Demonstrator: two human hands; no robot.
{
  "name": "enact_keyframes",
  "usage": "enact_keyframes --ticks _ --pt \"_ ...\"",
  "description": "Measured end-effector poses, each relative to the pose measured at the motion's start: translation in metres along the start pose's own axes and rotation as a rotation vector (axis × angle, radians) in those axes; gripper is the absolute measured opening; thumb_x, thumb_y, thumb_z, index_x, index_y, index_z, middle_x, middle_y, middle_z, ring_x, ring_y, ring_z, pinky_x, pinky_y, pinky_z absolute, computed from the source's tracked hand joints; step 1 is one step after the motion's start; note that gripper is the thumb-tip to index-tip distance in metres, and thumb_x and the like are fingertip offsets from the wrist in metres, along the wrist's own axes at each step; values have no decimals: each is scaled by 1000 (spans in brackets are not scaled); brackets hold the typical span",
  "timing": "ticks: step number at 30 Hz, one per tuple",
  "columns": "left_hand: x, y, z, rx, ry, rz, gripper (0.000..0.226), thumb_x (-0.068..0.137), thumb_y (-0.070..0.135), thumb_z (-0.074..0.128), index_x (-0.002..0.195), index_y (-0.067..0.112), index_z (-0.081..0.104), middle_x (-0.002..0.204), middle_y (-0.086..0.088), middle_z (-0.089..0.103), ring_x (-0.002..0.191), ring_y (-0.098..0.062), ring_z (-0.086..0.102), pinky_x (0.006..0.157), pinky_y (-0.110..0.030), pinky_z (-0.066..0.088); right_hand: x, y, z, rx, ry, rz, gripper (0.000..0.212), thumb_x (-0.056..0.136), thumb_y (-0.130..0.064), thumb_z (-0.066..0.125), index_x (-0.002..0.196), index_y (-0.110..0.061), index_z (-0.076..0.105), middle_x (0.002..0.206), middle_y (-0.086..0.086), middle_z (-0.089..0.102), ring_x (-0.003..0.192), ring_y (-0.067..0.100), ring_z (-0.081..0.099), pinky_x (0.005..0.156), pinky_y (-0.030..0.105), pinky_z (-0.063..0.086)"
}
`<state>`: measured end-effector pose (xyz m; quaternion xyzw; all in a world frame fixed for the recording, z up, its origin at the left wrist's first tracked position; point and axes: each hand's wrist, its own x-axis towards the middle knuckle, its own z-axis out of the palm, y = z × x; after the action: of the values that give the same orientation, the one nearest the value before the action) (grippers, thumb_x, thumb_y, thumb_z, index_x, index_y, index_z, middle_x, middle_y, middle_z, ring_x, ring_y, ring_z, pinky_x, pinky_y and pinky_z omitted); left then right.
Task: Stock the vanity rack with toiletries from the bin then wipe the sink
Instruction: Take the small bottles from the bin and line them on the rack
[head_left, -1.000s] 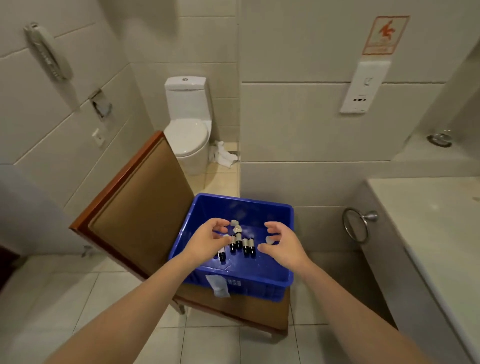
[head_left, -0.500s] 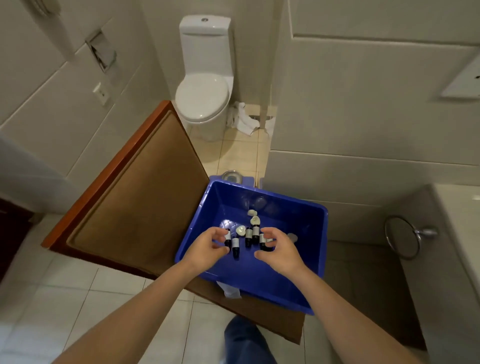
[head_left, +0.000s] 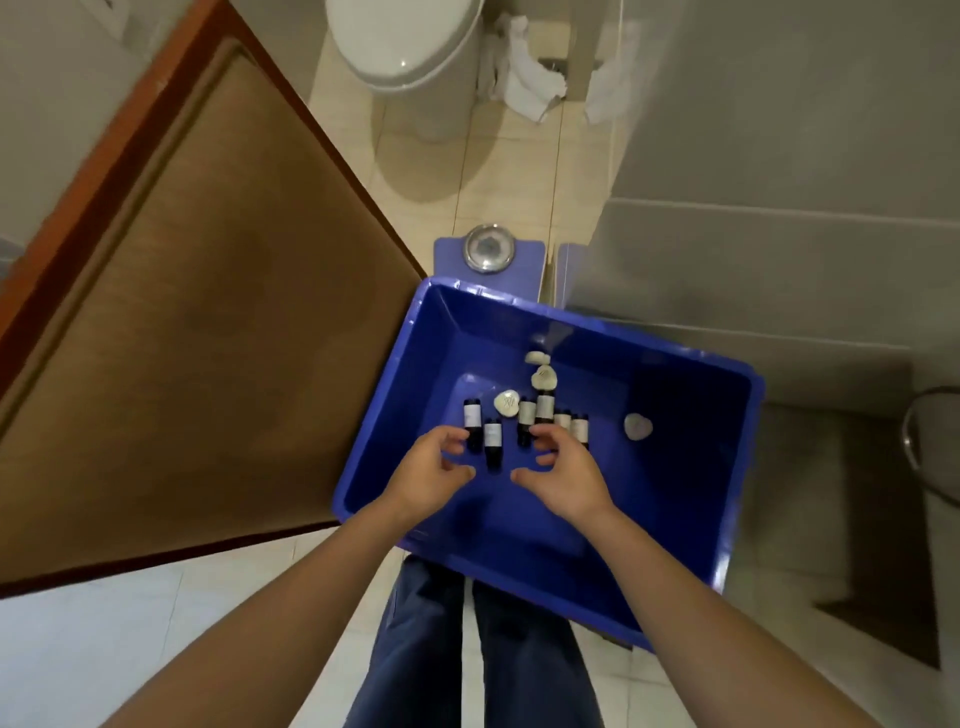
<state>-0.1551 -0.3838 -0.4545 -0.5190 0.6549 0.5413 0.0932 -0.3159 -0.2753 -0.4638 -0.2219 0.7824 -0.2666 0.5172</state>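
A blue plastic bin (head_left: 737, 467) sits on the corner of a brown wooden board. On its floor lie several small dark bottles with white labels (head_left: 493, 436) and a few pale round soaps (head_left: 507, 402), one soap (head_left: 638, 426) apart to the right. My left hand (head_left: 428, 475) hovers inside the bin just before the leftmost bottles, fingers loosely curved and holding nothing. My right hand (head_left: 563, 470) hovers beside it, its fingertips close to the middle bottles, also holding nothing. No vanity rack or sink is in view.
The brown board with a red-brown edge (head_left: 197, 312) fills the left. A white toilet (head_left: 405, 47) stands at the top, crumpled white cloth (head_left: 524, 78) beside it. A floor drain (head_left: 488, 248) lies behind the bin. Grey tiled wall rises on the right, with a metal ring (head_left: 930, 447).
The view has tilted further down, so the bin and my legs now fill the centre. Both hands have stayed low over the bottles; nothing was picked up.
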Motion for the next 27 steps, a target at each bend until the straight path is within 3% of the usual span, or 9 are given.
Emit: enact_keyframes --ticks 6,9,13,17,20,27 --pt "58 -29 13 -63 19 -70 46 88 6 65 127 20 47 120 -2 49 83 -7 54 66 -15 45 46 22 39 -19 -9 46 64 80 -26 77 136 -22 45 123 -3 54 100 12 55 80 28 48" --pt "85 -40 21 -60 25 -82 48 88 5 64 131 18 45 118 0 47 84 -9 54 69 -17 45 66 31 55 -66 15 70 60 79 -31 76 132 -26 47 119 -6 56 100 12 57 81 32 52" --pt "115 -52 32 -66 56 -107 52 88 4 63 134 19 44 120 -1 46 84 -13 57 68 -19 46 87 40 70 -164 98 135 52 80 -38 73 125 -27 51 104 -10 58 89 10 57 64 27 43" --pt "131 -65 41 -62 87 -131 55 87 10 66 135 20 41 123 -2 48 89 -19 62 74 -29 51 98 46 77 -253 126 199 44 80 -43 73 115 -24 54 95 -7 63 83 13 58 61 26 42" --pt "137 -70 45 -25 106 -147 55 87 17 68 135 17 41 120 -2 49 90 -15 58 77 -27 46 103 48 83 -336 140 220 42 79 -49 72 109 -24 57 90 -5 66 80 15 59 58 26 41" --pt "145 -76 53 94 105 -197 32 87 27 68 108 18 46 113 -6 54 92 -17 56 77 -30 45 109 51 89 -394 133 240 31 80 -47 72 93 -21 62 90 -5 65 76 15 53 57 25 39"
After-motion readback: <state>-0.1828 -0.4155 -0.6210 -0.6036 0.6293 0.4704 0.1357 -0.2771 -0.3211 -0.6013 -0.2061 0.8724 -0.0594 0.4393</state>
